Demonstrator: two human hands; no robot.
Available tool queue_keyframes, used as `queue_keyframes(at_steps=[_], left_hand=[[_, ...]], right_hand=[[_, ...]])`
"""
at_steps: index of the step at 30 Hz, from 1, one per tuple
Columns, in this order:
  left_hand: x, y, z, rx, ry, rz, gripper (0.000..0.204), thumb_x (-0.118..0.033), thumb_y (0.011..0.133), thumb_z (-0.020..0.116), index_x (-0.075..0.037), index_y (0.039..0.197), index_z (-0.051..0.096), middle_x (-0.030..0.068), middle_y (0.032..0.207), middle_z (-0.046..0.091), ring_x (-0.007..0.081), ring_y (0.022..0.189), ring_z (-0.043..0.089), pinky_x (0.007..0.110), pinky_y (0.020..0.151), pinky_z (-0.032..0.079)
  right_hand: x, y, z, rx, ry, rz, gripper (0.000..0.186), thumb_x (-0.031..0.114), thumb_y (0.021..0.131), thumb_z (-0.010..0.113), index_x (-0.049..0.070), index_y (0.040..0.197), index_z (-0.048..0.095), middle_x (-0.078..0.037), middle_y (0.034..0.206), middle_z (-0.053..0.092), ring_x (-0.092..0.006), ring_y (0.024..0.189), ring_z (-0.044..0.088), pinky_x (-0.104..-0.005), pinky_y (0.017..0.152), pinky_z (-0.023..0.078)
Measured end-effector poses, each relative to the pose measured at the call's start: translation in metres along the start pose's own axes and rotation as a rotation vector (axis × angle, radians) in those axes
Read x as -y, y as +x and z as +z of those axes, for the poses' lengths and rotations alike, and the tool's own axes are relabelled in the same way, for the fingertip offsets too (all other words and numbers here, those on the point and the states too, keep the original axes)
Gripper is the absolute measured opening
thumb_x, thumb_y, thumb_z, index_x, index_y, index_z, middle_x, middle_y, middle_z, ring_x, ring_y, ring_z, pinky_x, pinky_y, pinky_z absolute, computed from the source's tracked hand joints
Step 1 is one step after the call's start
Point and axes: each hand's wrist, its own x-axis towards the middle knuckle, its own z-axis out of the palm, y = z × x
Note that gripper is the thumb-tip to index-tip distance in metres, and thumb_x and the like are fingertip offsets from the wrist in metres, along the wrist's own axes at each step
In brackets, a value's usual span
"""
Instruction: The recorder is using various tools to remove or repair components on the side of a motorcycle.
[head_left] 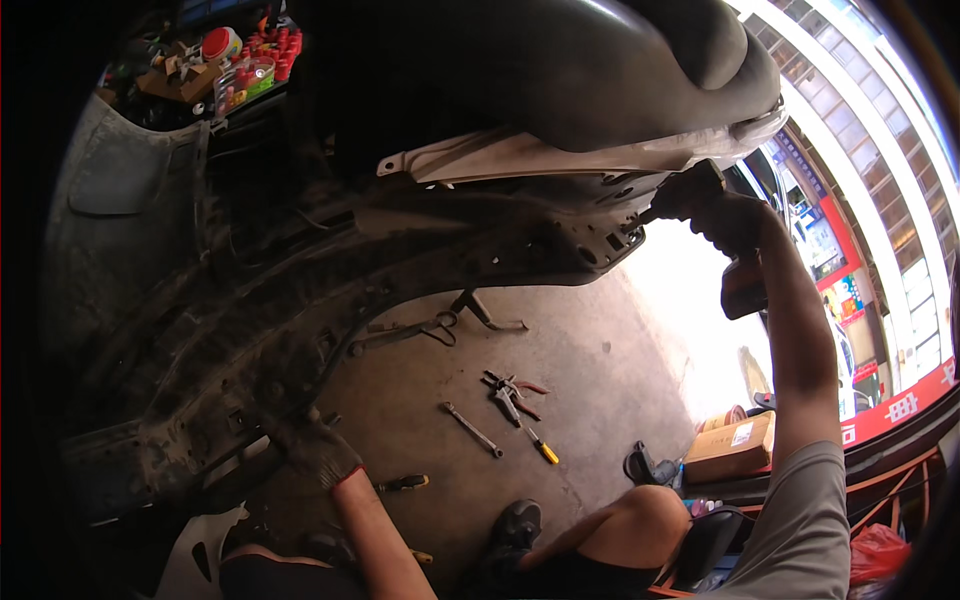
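My right hand (730,225), dark and closed, grips a cordless power tool (742,288). Its nose (655,208) points at the right end of a dark, dirty metal vehicle frame (600,245), beside some holes. My gloved left hand (315,450), with a red cuff edge, is up against the same frame's lower left part; its fingers are in shadow and hard to make out. Above the frame are a pale metal bracket (540,160) and a large smooth dark body part (600,70).
On the concrete floor lie pliers (515,395), a wrench (470,430), a yellow screwdriver (543,445) and another screwdriver (405,482). A cardboard box (730,445) stands at right. Red bottles (280,50) sit at upper left. A bright opening fills the right side.
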Motion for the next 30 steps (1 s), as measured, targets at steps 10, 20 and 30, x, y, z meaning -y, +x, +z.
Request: queue_keyframes(at_steps=[10,20,30], left_hand=[[0.005,0.005,-0.014,0.064,0.092,0.025,0.048,-0.022,0.097,0.042,-0.007,0.142,0.04,0.0111,0.137,0.048,0.0194,0.107,0.055,0.026,0.078,0.047],[0.003,0.0,-0.004,0.049,0.107,0.016,0.046,-0.025,0.098,0.043,-0.008,0.141,0.043,0.0099,0.133,0.051,0.0184,0.101,0.056,0.025,0.077,0.046],[0.007,0.005,0.0,-0.077,0.15,0.131,0.05,-0.031,0.098,0.043,-0.006,0.141,0.042,0.0137,0.13,0.054,0.0186,0.093,0.058,0.025,0.074,0.048]], right_hand=[[0.008,-0.006,0.005,0.007,0.015,0.022,0.013,0.027,0.085,0.064,0.017,0.081,0.058,0.008,0.056,0.046,-0.0058,0.044,0.043,-0.024,0.038,0.034],[-0.008,0.003,-0.007,0.031,0.042,-0.04,0.015,0.028,0.087,0.063,0.014,0.084,0.061,0.006,0.056,0.046,-0.0057,0.043,0.043,-0.0243,0.037,0.035],[-0.015,-0.023,0.004,-0.117,0.02,-0.18,0.022,0.032,0.086,0.066,0.011,0.091,0.061,0.004,0.06,0.05,-0.0069,0.044,0.043,-0.0227,0.037,0.035]])
